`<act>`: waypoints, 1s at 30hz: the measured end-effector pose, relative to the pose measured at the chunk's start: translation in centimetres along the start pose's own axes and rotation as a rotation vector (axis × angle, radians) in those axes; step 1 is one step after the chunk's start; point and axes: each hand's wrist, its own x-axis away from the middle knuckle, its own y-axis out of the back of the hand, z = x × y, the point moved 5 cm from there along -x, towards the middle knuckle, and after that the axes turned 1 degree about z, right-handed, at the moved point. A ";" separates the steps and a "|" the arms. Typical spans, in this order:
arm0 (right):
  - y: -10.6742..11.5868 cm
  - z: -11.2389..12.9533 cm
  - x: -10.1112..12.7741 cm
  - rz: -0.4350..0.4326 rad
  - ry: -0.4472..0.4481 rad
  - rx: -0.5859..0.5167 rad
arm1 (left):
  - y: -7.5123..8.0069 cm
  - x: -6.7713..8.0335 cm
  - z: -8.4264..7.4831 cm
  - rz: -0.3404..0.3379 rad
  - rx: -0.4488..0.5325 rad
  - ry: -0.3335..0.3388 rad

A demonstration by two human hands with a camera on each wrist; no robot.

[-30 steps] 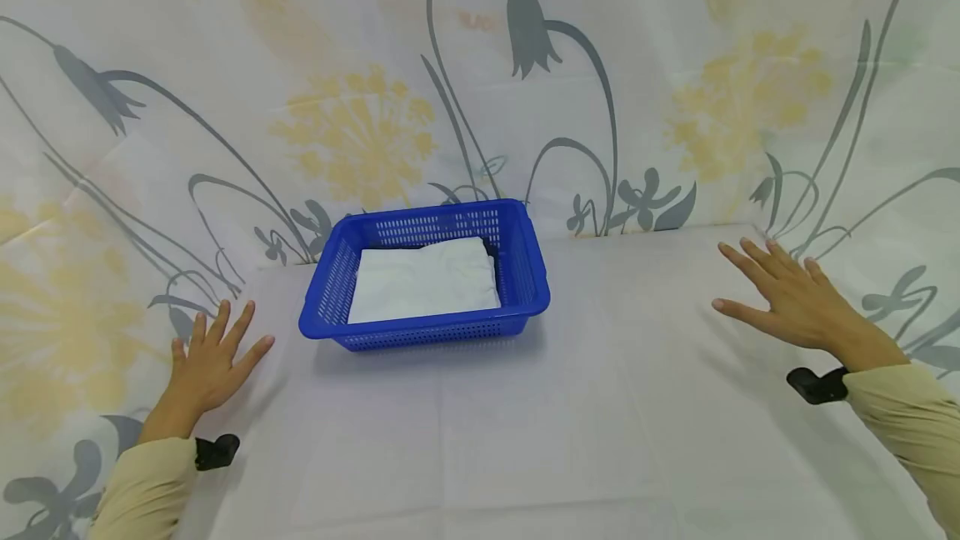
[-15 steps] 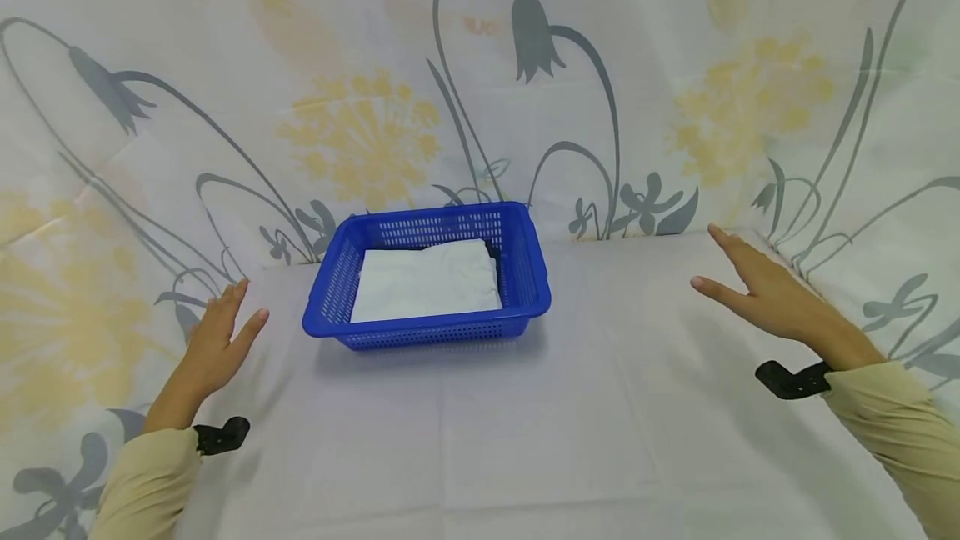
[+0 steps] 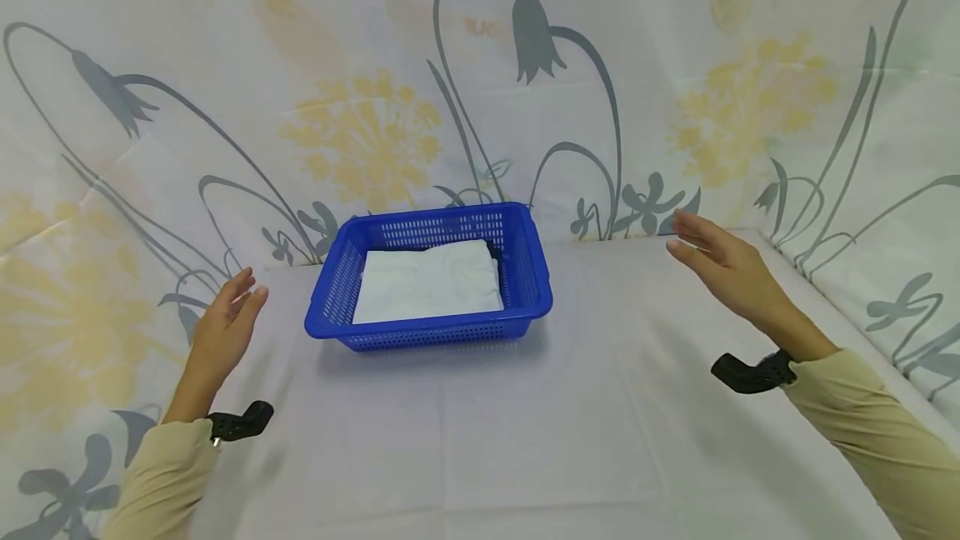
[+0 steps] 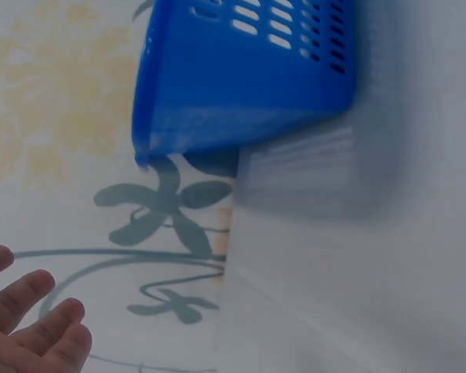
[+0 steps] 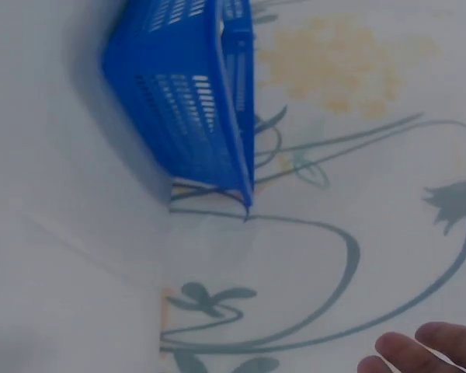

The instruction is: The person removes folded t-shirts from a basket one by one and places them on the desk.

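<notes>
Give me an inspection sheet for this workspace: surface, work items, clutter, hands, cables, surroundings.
Surface: white cloth-covered table, faint fold lines, nothing spilled.
Work items: blue perforated plastic basket stands upright toward the back of the table; folded white cloth lies flat inside it.
Clutter: nothing seen.
Hands: left hand raised left of the basket, fingers relaxed, holding nothing; right hand raised to the right of it, fingers straight, holding nothing. Neither touches the basket.
Cables: nothing seen; a black wrist mount sits on each cuff.
Surroundings: floral curtain with grey stems and yellow blooms hangs behind and at both sides.
</notes>
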 end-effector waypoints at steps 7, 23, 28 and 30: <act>-1.4 1.9 -1.0 0.007 0.003 -0.158 | -0.7 -0.6 -1.5 0.001 0.224 0.068; -5.5 5.0 -3.9 0.064 0.023 -0.475 | -2.0 -1.6 -3.9 0.087 0.623 0.143; -6.9 5.5 -4.7 0.089 -0.027 -0.535 | -2.7 -2.1 -4.3 0.109 0.630 0.171; -7.5 5.7 -4.9 0.101 -0.042 -0.567 | -3.1 -2.4 -4.3 0.118 0.651 0.178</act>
